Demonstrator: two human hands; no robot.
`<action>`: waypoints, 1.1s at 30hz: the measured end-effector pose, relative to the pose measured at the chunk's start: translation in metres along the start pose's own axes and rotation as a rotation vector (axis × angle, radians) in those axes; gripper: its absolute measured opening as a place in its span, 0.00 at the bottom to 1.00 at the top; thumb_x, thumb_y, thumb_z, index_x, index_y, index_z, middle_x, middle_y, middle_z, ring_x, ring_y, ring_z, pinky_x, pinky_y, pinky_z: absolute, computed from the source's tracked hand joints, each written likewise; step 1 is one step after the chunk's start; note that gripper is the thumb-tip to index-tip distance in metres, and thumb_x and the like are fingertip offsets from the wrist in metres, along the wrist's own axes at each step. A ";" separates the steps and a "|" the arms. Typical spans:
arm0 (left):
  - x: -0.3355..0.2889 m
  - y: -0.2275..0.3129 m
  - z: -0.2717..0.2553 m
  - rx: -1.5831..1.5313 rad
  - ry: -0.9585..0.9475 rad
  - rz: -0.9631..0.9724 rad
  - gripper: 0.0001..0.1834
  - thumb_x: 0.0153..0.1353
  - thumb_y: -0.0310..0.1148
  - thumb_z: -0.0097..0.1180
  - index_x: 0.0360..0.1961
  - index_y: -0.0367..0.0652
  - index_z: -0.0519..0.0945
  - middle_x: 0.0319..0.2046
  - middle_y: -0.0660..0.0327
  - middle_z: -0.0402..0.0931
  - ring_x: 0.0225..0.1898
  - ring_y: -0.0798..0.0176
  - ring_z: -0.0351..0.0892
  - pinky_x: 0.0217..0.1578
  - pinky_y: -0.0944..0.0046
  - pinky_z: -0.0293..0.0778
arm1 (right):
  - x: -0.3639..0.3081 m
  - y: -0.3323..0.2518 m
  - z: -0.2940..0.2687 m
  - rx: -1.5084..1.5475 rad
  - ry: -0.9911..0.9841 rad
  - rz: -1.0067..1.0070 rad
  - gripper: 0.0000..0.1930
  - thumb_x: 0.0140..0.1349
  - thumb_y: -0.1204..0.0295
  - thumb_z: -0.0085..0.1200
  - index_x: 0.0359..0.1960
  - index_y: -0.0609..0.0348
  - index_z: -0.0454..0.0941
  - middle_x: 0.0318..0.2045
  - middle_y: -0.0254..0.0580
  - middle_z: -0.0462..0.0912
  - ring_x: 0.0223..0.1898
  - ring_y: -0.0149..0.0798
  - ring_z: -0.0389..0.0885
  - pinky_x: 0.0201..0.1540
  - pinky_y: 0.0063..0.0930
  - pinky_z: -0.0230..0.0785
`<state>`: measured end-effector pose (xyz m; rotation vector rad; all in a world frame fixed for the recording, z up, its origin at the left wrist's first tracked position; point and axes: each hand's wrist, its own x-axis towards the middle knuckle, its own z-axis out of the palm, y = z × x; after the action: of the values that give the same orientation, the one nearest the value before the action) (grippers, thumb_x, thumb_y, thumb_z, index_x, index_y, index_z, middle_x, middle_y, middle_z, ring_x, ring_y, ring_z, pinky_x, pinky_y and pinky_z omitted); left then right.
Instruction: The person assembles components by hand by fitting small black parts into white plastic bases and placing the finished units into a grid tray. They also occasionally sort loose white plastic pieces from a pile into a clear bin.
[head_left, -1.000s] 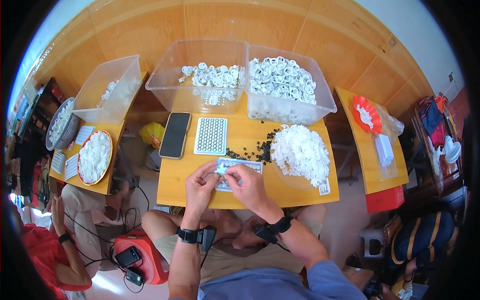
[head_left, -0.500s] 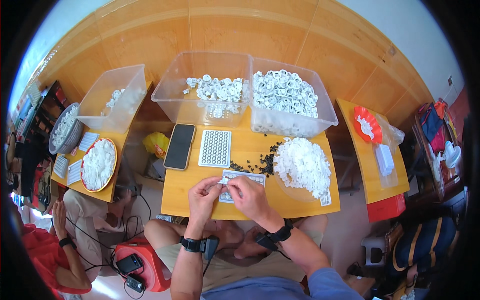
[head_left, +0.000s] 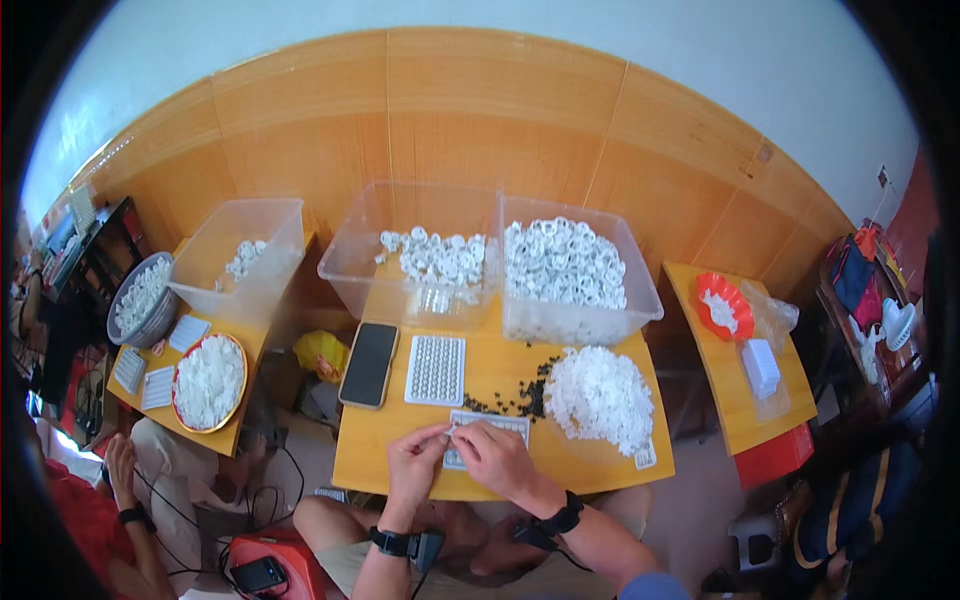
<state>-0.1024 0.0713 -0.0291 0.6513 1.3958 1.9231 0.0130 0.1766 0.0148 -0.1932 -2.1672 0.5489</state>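
My left hand (head_left: 414, 466) and my right hand (head_left: 492, 458) meet over the near edge of the table, fingertips pinched together around a small white plastic part (head_left: 450, 430), mostly covered by the fingers. Beneath them lies a light grey tray (head_left: 516, 424) with rows of small round pieces, partly hidden by my hands. A second such tray (head_left: 435, 370) lies farther back. Small black plastic pieces (head_left: 532, 398) are scattered behind and right of my hands. A big heap of small white plastic parts (head_left: 600, 400) is piled to the right.
A dark phone (head_left: 369, 365) lies left of the trays. Clear bins hold white ring-shaped parts (head_left: 565, 265) and other white parts (head_left: 445, 258) at the back. A side table (head_left: 715, 425) stands at right. At left, a person in red (head_left: 85, 520) sits by another table (head_left: 225, 436).
The whole view has tilted upward, so the table and hands appear lower. My hands stay together over the near tray, still pinching the small white part.
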 end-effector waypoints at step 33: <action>0.000 0.002 0.019 0.277 0.130 0.088 0.08 0.67 0.20 0.52 0.43 0.32 0.82 0.35 0.61 0.79 0.35 0.70 0.78 0.38 0.71 0.74 | 0.121 0.170 -0.169 -0.439 0.070 0.459 0.12 0.54 0.75 0.60 0.41 0.62 0.84 0.35 0.54 0.84 0.41 0.53 0.84 0.45 0.42 0.75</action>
<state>-0.0891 0.0822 -0.0213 0.7376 1.7629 1.8846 0.0626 0.4208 0.1144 -0.9493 -2.1525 0.2989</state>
